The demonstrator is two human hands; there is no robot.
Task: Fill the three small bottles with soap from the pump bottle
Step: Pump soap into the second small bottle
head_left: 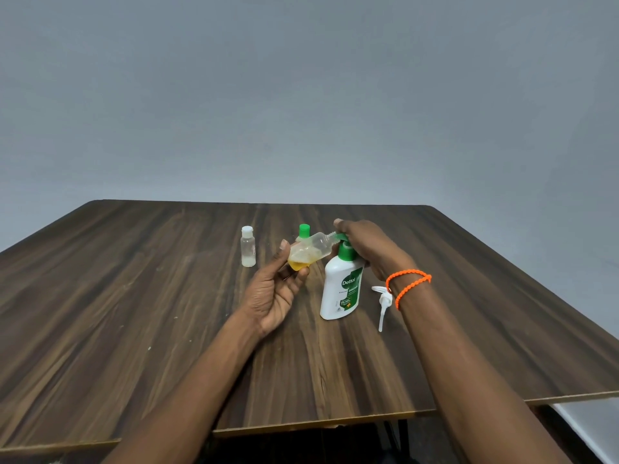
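Centre of frame: left hand (273, 293) grips tilted small bottle (310, 251), mouth at pump nozzle; right hand (363, 244) curled over pump bottle (341, 289) head. Two capped bottles behind, centre-left.

Dark wood-grain table (134, 296), laminate top with rounded far corners, fills the lower half from 3 to 9 o'clock. Plain grey-blue wall (301, 95) behind it, toward 12 o'clock, evenly lit, soft light. Pale floor strip (589, 426) at 4 o'clock. Dark shadow under the near edge at 6 o'clock.
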